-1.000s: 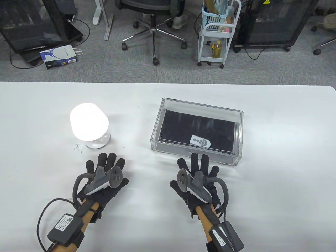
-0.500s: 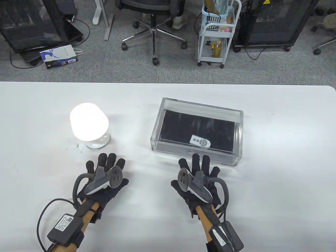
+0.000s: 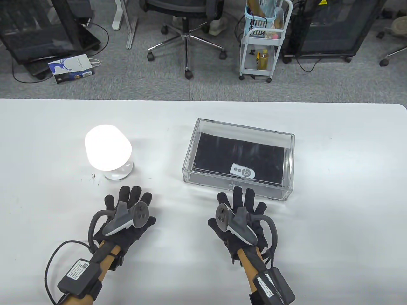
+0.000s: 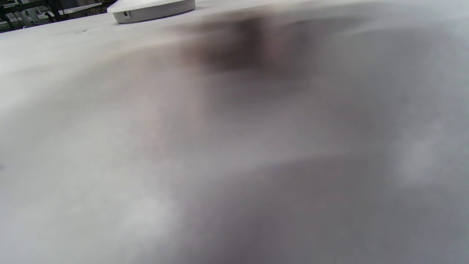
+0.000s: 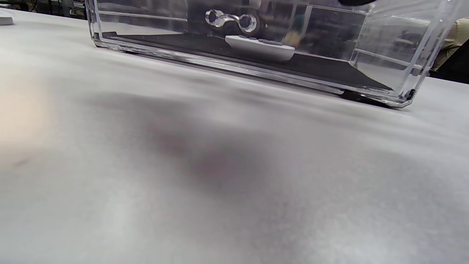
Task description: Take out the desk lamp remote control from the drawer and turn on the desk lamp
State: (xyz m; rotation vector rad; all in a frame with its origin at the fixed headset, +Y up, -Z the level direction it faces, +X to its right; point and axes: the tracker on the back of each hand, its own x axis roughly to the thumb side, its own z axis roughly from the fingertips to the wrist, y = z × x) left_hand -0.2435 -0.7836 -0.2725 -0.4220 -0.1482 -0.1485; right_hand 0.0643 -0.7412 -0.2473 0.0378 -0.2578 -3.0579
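A clear acrylic drawer box (image 3: 238, 154) with a black liner sits right of centre on the white table (image 3: 334, 206). The white remote control (image 3: 243, 172) lies inside it near the front wall; it also shows in the right wrist view (image 5: 260, 47) behind the clear front and its metal handle (image 5: 231, 20). The desk lamp (image 3: 108, 152) stands to the left and glows white; its base shows in the left wrist view (image 4: 154, 9). My left hand (image 3: 128, 198) lies flat, fingers spread, just in front of the lamp. My right hand (image 3: 241, 198) lies flat, fingertips close to the drawer's front. Both hold nothing.
Beyond the table's far edge are an office chair (image 3: 187, 28), a white trolley (image 3: 262, 41) and a paper bag (image 3: 71, 68) on the floor. Bare table surface lies around both hands.
My right hand has crept slightly to the right toward the drawer front. The left hand, lamp and remote have not moved.
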